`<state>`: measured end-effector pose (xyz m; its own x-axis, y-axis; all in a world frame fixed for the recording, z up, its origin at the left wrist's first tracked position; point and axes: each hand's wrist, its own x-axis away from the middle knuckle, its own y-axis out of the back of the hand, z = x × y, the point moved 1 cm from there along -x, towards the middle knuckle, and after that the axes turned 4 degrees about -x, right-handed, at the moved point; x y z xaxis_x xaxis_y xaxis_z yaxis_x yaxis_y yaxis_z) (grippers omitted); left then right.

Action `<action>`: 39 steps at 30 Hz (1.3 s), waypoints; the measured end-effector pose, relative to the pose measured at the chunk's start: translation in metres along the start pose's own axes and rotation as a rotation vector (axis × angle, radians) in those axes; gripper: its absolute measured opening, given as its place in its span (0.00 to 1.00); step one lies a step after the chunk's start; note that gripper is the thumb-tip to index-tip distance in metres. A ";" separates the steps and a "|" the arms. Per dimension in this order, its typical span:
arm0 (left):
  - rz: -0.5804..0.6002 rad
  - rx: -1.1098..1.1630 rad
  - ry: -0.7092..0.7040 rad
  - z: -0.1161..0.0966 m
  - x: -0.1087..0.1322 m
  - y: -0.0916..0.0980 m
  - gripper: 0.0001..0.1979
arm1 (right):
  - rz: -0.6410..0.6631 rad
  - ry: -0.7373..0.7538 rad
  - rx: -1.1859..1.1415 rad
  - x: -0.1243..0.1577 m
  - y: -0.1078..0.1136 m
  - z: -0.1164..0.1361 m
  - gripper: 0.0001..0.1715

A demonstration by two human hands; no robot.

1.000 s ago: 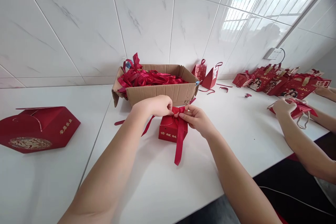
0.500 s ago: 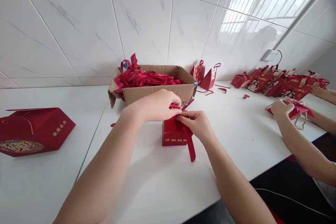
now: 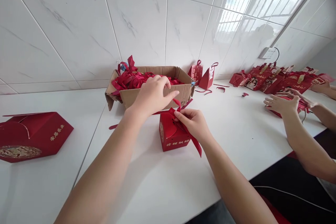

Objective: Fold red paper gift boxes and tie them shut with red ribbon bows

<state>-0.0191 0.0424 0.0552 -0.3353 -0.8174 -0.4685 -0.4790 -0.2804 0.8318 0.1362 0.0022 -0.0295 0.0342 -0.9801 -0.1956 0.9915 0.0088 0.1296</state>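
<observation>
A small red gift box with gold lettering stands on the white table in front of me. Red ribbon crosses its top, with one tail hanging down the right side. My right hand pinches the ribbon at the top of the box between thumb and fingers. Above and to the left, my left hand is lifted off the box, thumb apart from the fingers and holding nothing. Behind that hand sits a cardboard box heaped with red ribbons.
A larger red box lies at the left. Two small red boxes lean by the tiled wall, near ribbon scraps. Several red gift boxes stand at the right, where another person's hands handle a red box.
My left hand has let go of the ribbon and risen up and left, its fingers opening. The gift box has turned slightly, showing its left side. The other person's hands have spread.
</observation>
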 end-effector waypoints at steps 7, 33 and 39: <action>0.644 0.092 0.062 0.016 0.005 0.013 0.19 | -0.013 -0.019 -0.084 0.000 -0.001 -0.001 0.18; 0.695 0.567 -0.036 0.023 -0.003 -0.021 0.16 | -0.075 -0.022 -0.118 0.001 -0.005 -0.002 0.19; 0.725 0.545 0.028 0.020 -0.003 -0.024 0.17 | -0.091 -0.004 -0.133 0.000 -0.004 -0.002 0.18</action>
<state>-0.0229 0.0618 0.0312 -0.6876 -0.7146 0.1290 -0.4779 0.5790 0.6606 0.1329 0.0029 -0.0322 -0.0571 -0.9787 -0.1970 0.9983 -0.0546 -0.0182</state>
